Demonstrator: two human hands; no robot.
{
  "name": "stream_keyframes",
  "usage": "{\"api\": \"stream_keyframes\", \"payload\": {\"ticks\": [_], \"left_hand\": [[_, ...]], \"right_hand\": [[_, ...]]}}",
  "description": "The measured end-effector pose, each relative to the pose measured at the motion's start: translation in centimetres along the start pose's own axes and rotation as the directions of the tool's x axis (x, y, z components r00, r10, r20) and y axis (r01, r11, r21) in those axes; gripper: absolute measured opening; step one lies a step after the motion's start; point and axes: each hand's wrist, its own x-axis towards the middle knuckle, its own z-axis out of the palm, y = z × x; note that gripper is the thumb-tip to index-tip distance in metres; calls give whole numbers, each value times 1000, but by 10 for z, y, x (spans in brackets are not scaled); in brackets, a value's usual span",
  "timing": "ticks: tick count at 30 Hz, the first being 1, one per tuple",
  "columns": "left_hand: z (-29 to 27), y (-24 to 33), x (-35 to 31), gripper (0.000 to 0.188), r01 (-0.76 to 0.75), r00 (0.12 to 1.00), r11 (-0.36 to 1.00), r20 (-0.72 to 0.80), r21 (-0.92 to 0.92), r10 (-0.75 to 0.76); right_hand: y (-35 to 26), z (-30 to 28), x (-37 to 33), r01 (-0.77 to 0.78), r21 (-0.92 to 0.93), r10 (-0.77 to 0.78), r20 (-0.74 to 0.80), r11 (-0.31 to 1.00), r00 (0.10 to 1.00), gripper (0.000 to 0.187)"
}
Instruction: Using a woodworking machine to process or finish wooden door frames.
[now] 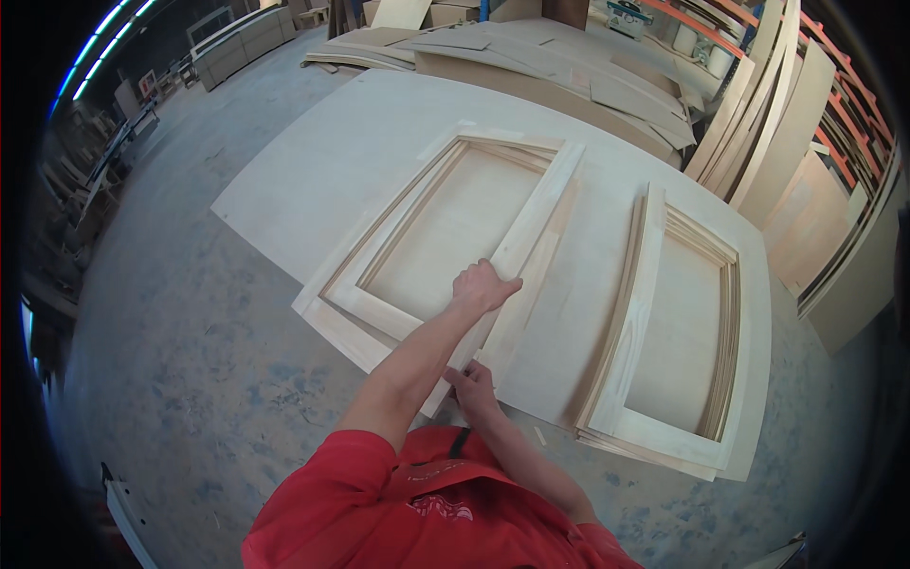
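A pale wooden frame (536, 213) lies skewed on top of another frame (343, 334), both flat on the large pale board. My left hand (483, 287) is closed over the frame's right-hand side piece, thumb on the right edge. Close to that piece's near end is my right hand (474, 387), its fingers curled together around something small and dark that I cannot make out. To the right stands a neat stack of similar wooden frames (626, 365), apart from both hands.
The large pale board (284, 171) carries the frames, its near edge just ahead of my body. Behind it lie piled sheets (559, 76). Tall panels (787, 123) lean by an orange rack (844, 133) at the right. Concrete floor (209, 379) runs along the left.
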Motion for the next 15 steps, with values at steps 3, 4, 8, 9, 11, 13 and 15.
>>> {"api": "stream_keyframes", "payload": {"ticks": [3,4,8,9,11,13,15], "left_hand": [[-9,12,32,94,-81,997,997,16,7,81],[-12,12,40,96,-142,990,990,8,6,142],[-23,-77,65,95,-548,744,827,-379,126,551],[-40,-111,64,94,-573,703,807,-422,140,573],[-62,-200,74,101,-294,813,925,-445,242,375],[-84,-282,87,107,-17,856,934,-477,357,198],[-111,-328,97,110,130,901,954,-434,269,-1]], "right_hand": [[-22,-16,31,-27,-80,22,-57,996,998,35],[-23,-24,35,-30,-70,25,-74,997,997,35],[-14,-53,24,8,-894,-651,-321,449,688,75],[-11,-55,22,-41,-806,-609,-478,590,633,87],[-4,-49,33,-83,-783,-560,-509,616,654,90],[-4,-39,52,-135,-750,-460,-525,647,716,95],[-12,-9,75,-195,-755,-443,-551,626,707,97]]}}
